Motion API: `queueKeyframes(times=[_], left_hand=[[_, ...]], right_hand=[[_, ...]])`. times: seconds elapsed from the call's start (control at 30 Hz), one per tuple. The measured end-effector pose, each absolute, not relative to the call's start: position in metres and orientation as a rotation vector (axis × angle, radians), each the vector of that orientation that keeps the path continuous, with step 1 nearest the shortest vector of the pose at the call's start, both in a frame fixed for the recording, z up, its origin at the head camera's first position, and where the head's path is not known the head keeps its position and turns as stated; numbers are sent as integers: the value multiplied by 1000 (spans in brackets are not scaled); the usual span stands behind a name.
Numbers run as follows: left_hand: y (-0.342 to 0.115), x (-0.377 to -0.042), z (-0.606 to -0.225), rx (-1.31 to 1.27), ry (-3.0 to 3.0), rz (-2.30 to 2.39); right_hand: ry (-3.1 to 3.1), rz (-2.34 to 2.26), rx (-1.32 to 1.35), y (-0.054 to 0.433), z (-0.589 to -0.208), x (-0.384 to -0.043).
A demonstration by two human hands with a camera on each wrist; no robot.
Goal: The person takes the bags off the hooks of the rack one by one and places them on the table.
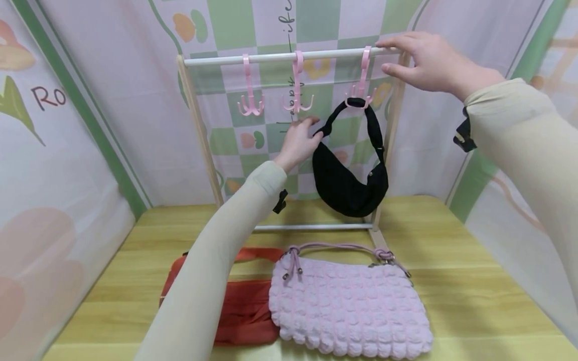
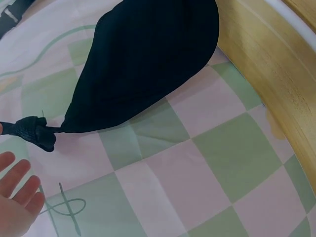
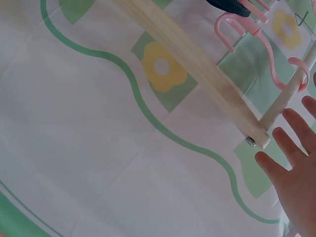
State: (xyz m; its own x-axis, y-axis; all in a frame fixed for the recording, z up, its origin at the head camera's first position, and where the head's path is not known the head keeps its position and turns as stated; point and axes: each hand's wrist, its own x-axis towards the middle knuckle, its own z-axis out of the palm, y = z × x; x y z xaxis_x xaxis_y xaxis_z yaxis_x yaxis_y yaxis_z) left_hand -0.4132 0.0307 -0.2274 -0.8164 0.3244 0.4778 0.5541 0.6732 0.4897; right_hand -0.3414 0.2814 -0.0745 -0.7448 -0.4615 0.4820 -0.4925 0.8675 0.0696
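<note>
A black crescent-shaped shoulder bag (image 1: 349, 183) hangs by its strap from the right-hand pink hook hanger (image 1: 365, 70). My left hand (image 1: 299, 143) is at the left side of the bag's strap, thumb right by the strap's knot (image 2: 35, 132) and the other fingers loosely extended. My right hand (image 1: 431, 62) is up at the right end of the white rail (image 1: 271, 57), fingers spread out and holding nothing. In the right wrist view its fingertips (image 3: 291, 116) are beside the rail and the wooden post (image 3: 197, 74).
Two more pink hook hangers, a middle one (image 1: 296, 82) and a left one (image 1: 247, 87), hang on the rail with nothing on them. On the wooden table (image 1: 469, 281) in front lie a puffy lilac handbag (image 1: 352, 306) and a red bag (image 1: 248, 311), partly behind my left sleeve.
</note>
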Motion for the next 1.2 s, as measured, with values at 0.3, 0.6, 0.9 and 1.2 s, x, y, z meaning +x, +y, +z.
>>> queueKeyframes(times=[0.3, 0.6, 0.9, 1.2], left_hand=[[30, -415, -229, -703, -2539, -930], [34, -416, -232, -732, -2533, -921], [35, -416, -231, -709, -2558, -949], [40, -419, -227, -759, -2561, -1095]], right_hand=[[-2543, 79, 711, 275, -70, -343], [-2553, 63, 700, 272, -68, -343], [-2515, 19, 706, 270, -70, -342], [-2502, -3, 699, 270, -71, -344]])
